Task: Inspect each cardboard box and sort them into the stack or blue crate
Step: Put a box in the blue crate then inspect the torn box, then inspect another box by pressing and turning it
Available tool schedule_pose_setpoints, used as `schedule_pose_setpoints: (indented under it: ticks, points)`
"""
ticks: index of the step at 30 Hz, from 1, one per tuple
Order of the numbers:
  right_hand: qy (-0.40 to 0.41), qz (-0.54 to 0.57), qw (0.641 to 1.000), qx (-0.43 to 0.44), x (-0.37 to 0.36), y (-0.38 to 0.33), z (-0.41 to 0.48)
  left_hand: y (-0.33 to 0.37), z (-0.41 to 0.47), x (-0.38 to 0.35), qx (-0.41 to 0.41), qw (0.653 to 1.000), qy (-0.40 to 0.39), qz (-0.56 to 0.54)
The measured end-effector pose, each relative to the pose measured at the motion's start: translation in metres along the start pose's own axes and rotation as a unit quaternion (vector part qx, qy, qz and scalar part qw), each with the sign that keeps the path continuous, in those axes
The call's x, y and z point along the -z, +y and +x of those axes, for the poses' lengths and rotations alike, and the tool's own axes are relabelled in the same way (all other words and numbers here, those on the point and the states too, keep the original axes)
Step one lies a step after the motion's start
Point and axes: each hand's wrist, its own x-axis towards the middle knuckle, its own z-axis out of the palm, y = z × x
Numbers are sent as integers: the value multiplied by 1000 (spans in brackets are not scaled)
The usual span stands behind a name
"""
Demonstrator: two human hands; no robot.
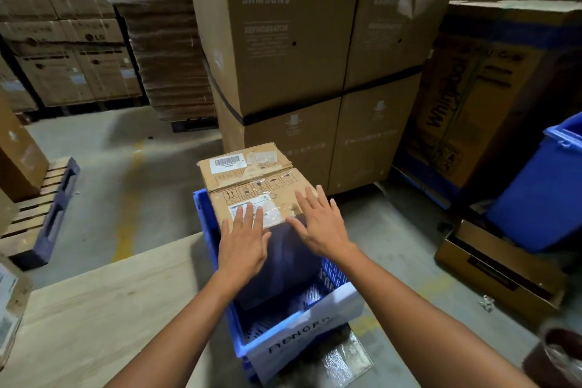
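Note:
A worn cardboard box (252, 179) with a barcode label and taped flaps sits in the far end of the blue crate (208, 230), tilted, its top above the crate's rim. My left hand (244, 242) lies flat with straight fingers on the box's near edge, over a white label. My right hand (321, 224) hovers with spread fingers at the box's near right corner; I cannot tell whether it touches. A white paper sign (302, 334) with handwriting hangs on the crate's near wall.
A wooden table top (94, 309) lies at my left, with a labelled box (9, 302) at its left edge. Tall Samsung cartons (283, 57) stand right behind the crate. A blue bin (541, 198) and an open carton (500, 268) stand right; a pallet (41, 208) left.

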Motion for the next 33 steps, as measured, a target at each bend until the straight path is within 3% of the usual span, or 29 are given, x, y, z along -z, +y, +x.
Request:
schedule_pose_setpoints:
  ticks: [3,5,8,12,17,21,23,24,27,29,33]
  points:
    - [84,51,995,-11,17,-17,-25,11,-3,15,-22,995,54,-79]
    - [179,93,979,-25,34,-26,-46,23,-6,30,-84,980,126,-128]
    - [323,112,937,-65,60,-34,-88,52,-19,55,-184,949,170,-192]
    - [409,81,897,-143,94,-41,-164,95,-57,85,-315,886,190,-283]
    - [461,2,851,-251,112,-46,-287,154,-130,96,-437,799,172,-375]
    - [458,24,802,-384,101,-40,-389,202,-194,76,-471,732,41,-490]
    - [470,113,742,-464,86,-32,-441,226,-221,56,-436,684,-101,-576]
    - [484,179,696,-499,78,-27,-466,238,-234,45,-396,660,-183,-612]
    - [522,371,520,-566,47,-9,-538,277,-262,-3,-231,606,-390,-654]
    - [518,433,434,-597,20,3,-583,298,-278,-47,-139,607,-450,-640]
    - [482,471,362,-644,-69,41,-661,334,-311,-159,-45,645,-486,-588]
